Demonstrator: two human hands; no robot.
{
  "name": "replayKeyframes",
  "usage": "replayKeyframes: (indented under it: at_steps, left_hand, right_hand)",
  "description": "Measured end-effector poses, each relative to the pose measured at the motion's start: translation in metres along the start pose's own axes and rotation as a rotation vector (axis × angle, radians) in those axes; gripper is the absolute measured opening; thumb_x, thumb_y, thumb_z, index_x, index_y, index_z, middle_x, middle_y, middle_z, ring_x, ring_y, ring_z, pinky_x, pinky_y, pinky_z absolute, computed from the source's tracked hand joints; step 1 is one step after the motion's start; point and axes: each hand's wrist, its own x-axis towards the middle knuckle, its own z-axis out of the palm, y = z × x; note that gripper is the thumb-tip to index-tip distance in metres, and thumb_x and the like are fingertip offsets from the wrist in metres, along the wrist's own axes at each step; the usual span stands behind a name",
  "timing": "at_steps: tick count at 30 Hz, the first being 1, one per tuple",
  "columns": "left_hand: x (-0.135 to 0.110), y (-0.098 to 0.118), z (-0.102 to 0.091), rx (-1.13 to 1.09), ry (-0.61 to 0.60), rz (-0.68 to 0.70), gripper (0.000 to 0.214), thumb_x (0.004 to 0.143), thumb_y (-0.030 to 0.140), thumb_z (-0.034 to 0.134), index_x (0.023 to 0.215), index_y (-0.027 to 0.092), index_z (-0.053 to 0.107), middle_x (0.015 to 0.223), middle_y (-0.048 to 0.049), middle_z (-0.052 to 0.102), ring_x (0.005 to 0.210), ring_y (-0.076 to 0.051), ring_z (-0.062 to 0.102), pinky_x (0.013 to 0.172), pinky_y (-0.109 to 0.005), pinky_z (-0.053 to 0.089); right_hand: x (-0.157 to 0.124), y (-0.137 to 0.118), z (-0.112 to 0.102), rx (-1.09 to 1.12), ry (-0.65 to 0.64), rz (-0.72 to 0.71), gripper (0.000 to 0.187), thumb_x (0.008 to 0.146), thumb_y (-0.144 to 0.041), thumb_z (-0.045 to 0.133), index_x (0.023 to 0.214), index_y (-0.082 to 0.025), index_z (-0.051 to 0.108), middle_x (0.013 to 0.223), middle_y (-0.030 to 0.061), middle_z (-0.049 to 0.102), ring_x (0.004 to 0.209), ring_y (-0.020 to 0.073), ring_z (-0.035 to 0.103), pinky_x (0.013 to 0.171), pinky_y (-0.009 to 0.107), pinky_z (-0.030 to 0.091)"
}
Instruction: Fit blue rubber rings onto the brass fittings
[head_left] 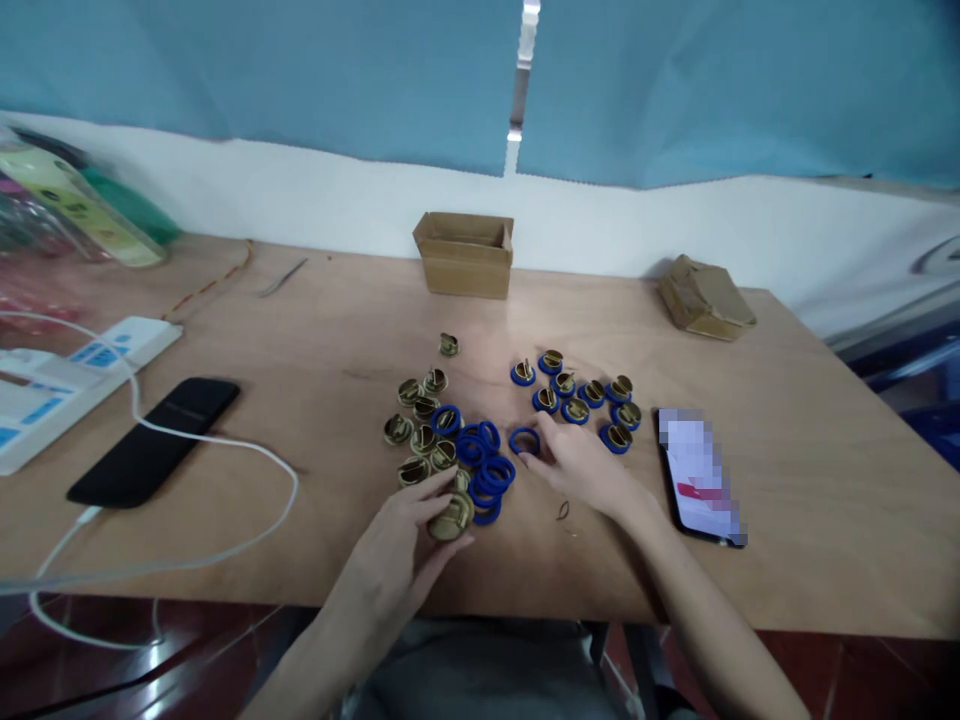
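Observation:
My left hand (401, 555) is closed round a brass-coloured round fitting (451, 522) at the near edge of a heap. My right hand (581, 462) pinches a loose blue rubber ring (523, 440) lying on the wooden table (315, 330). Left of it lies a pile of blue rings (484, 462) mixed with several bare brass fittings (420, 420). Behind my right hand sits a group of brass fittings with blue rings on them (581, 395). One brass fitting (448, 345) lies alone farther back.
An open cardboard box (465, 253) stands at the back centre, a crumpled cardboard box (706, 297) at the back right. A lit phone (699, 475) lies right of my right hand. At left are a black phone (154, 440), a white cable (225, 445) and a power strip (67, 385).

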Motion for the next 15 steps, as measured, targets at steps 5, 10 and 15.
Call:
replayKeyframes:
  at_steps: [5, 10, 15]
  left_hand:
    - [0.06, -0.004, 0.014, -0.29, 0.004, -0.139, 0.03, 0.088, 0.024, 0.073, 0.111, 0.024, 0.054, 0.112, -0.0062, 0.073, 0.099, -0.021, 0.076, 0.083, -0.033, 0.064]
    - [0.095, -0.026, 0.052, -0.679, -0.16, -0.355, 0.031, 0.084, 0.024, 0.073, 0.111, 0.02, 0.059, 0.094, -0.0041, 0.075, 0.087, -0.021, 0.077, 0.076, -0.032, 0.064]
    - [0.084, -0.031, 0.066, -0.7, -0.065, -0.413, 0.03, 0.082, 0.023, 0.074, 0.111, 0.019, 0.064, 0.107, -0.0089, 0.077, 0.096, -0.024, 0.077, 0.085, -0.038, 0.065]
  right_hand:
    - [0.001, 0.007, -0.008, 0.208, 0.19, 0.005, 0.027, 0.093, -0.031, 0.062, 0.115, -0.017, 0.054, 0.065, -0.0027, 0.059, 0.059, 0.0174, 0.057, 0.056, 0.027, 0.033]
    - [-0.004, 0.001, -0.008, 0.544, 0.422, -0.064, 0.031, 0.094, -0.036, 0.063, 0.12, -0.021, 0.053, 0.06, -0.0103, 0.041, 0.052, 0.0118, 0.044, 0.057, 0.025, 0.037]
    - [-0.007, -0.013, 0.002, 0.703, 0.403, -0.153, 0.034, 0.094, -0.033, 0.066, 0.123, -0.024, 0.051, 0.062, -0.0113, 0.037, 0.051, 0.0099, 0.04, 0.054, 0.023, 0.035]
